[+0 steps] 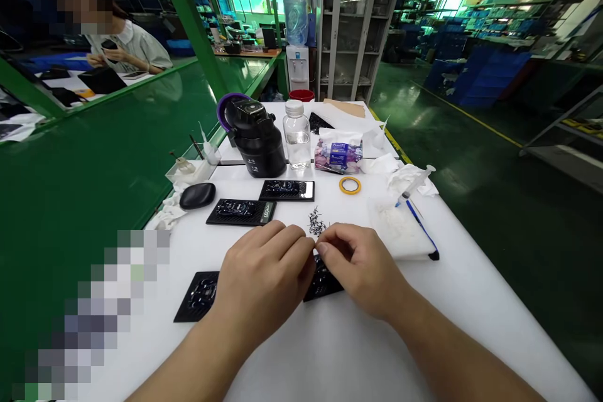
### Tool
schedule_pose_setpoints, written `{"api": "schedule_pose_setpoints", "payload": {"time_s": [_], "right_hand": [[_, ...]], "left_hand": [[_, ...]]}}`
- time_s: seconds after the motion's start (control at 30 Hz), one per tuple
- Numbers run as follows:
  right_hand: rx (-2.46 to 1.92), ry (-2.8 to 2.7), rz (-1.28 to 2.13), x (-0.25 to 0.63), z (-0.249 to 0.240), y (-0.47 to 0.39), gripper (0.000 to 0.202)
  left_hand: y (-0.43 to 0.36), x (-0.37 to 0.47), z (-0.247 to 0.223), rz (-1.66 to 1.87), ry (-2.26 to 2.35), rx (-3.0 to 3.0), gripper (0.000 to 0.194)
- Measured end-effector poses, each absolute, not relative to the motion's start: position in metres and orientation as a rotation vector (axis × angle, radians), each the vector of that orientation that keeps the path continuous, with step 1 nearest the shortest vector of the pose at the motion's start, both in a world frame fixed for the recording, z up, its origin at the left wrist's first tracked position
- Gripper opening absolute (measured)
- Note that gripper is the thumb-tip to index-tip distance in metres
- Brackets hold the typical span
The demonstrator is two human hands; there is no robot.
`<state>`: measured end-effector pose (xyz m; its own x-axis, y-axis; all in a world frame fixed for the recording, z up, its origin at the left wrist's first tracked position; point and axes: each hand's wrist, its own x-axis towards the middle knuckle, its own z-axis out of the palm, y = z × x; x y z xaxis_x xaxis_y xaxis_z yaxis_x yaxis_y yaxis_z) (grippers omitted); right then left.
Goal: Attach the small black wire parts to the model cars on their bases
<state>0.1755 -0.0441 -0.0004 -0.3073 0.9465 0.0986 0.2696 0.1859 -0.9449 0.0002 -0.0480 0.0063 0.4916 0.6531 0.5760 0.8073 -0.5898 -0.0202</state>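
Note:
My left hand [266, 270] and my right hand [362, 264] meet at the fingertips, both closed in a pinch. Whatever sits between the fingers is too small or hidden to make out. Just below them lies a black rectangular plate [323, 282] with glossy raised shapes, partly covered by the hands. A similar black plate [195, 295] shows to the left, its right side hidden behind my left hand. Right beyond the fingertips is a loose pile of tiny black slivers [316, 221] on the white table [325, 352].
Two more black plates [235, 211] [286, 190] lie farther back. Around them are a black oval case [198, 195], black jug [261, 144], clear bottle [298, 141], tissue pack [339, 152], yellow tape roll [350, 185], syringe [417, 184] and white cloth pad [400, 232]. A co-worker [127, 44] sits at left.

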Motion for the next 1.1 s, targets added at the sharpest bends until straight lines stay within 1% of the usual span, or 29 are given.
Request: {"api": "schedule_pose_setpoints", "payload": {"time_s": [0.23,0.43,0.57,0.87,0.93,1.03,1.1], "right_hand": [[-1.198,-1.74,1.054,0.1731,-0.0008,-0.0453,0.007],[-1.217,-1.624,1.197,0.1748,0.0005,-0.0443,0.01],[-1.217,-1.583,1.232,0.176,-0.0012,-0.0419,0.013],[-1.197,-1.624,1.078,0.1752,-0.0059,-0.0435,0.008],[-1.191,-1.63,1.067,0.1752,-0.0056,-0.043,0.01],[-1.166,-1.603,1.094,0.1763,-0.0034,-0.0419,0.012],[-1.132,-1.563,1.15,0.1773,-0.0012,-0.0414,0.012]], "left_hand": [[-0.0479,0.0018,0.0049,-0.849,-1.169,-2.449,0.017],[-0.0466,0.0023,0.0024,-0.828,-1.137,-2.437,0.013],[-0.0461,0.0023,0.001,-0.874,-1.14,-2.435,0.013],[-0.0434,0.0017,0.0012,-0.869,-1.178,-2.445,0.014],[-0.0444,0.0023,0.0022,-0.874,-1.176,-2.467,0.014],[-0.0455,0.0033,0.005,-1.037,-1.291,-2.589,0.01],[-0.0452,0.0034,0.0078,-1.197,-1.503,-2.711,0.005]]}}
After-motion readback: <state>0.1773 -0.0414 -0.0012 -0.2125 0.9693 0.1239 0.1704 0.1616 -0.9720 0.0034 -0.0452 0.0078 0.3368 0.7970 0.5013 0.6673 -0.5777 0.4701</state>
